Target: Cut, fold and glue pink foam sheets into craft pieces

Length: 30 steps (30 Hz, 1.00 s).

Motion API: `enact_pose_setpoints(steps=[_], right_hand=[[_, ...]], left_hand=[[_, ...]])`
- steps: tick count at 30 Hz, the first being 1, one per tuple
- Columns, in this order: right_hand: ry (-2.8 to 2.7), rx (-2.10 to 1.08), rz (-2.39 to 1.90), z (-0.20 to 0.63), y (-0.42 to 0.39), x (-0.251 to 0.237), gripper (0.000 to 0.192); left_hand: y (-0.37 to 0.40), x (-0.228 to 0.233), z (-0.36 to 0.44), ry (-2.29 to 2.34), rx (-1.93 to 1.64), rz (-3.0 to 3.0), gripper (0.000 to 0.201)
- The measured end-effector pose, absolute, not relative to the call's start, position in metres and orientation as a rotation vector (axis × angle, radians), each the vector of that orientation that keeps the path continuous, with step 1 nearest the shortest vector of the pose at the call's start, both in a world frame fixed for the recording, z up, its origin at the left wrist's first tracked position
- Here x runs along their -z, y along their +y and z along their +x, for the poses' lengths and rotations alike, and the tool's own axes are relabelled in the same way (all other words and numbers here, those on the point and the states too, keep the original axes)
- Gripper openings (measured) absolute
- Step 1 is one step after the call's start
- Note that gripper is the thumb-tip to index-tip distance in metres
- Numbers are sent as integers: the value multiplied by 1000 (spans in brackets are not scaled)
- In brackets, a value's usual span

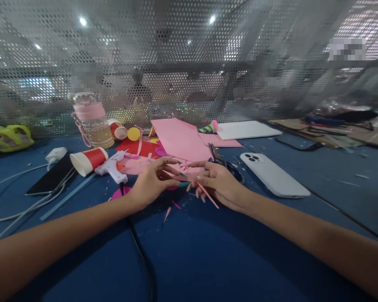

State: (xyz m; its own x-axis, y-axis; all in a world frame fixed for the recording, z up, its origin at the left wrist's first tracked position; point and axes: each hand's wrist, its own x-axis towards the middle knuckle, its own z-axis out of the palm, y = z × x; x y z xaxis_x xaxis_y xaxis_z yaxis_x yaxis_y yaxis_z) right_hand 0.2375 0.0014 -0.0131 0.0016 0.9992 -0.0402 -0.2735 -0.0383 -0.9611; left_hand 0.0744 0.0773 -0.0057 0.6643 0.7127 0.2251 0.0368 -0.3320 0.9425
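Note:
A narrow pink paper strip (211, 198) slants down out of my right hand (222, 182), whose thumb and fingers are closed on it. My left hand (154, 180) faces it with fingers curved and apart, the long green nails pointing at the right fingertips. Between the two hands is a small pink paper curl (183, 167); whether the left fingertips touch it I cannot tell. Pink paper (178, 138) lies behind the hands. Dark-handled scissors (234, 170) rest just beyond my right hand, and a white glue gun (111, 167) lies left of my left hand.
A red-and-white paper cup (90, 161), a black phone (48, 178) with white cables and a bottle (93, 121) stand or lie at left. A white phone (272, 174) lies at right. The glue gun's black cord (141, 251) runs toward me. A perforated metal screen (182, 79) rises behind.

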Motion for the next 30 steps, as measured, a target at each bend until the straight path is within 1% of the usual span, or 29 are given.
enact_pose_setpoints(steps=[3, 6, 8, 10, 17, 23, 30], right_hand=[[-869, -1423, -961, 239, 3, 12, 54], [-835, -1539, -890, 238, 3, 12, 49], [-850, -1607, -864, 237, 2, 14, 46], [-877, -1642, -845, 236, 1, 16, 45], [-959, -1650, -840, 236, 1, 16, 41], [-960, -1700, -950, 234, 0, 11, 50], [-1060, -1706, -933, 238, 0, 13, 39]], left_hand=[[80, 6, 73, 592, -971, 1954, 45], [82, 5, 70, 480, -1245, 2268, 44], [83, 3, 68, 371, -1391, 2433, 41], [82, 2, 67, 284, -1454, 2523, 36], [79, 3, 68, 127, -1394, 2632, 25], [80, 4, 68, 68, -1373, 2636, 17], [80, 3, 68, 36, -1339, 2643, 15]])
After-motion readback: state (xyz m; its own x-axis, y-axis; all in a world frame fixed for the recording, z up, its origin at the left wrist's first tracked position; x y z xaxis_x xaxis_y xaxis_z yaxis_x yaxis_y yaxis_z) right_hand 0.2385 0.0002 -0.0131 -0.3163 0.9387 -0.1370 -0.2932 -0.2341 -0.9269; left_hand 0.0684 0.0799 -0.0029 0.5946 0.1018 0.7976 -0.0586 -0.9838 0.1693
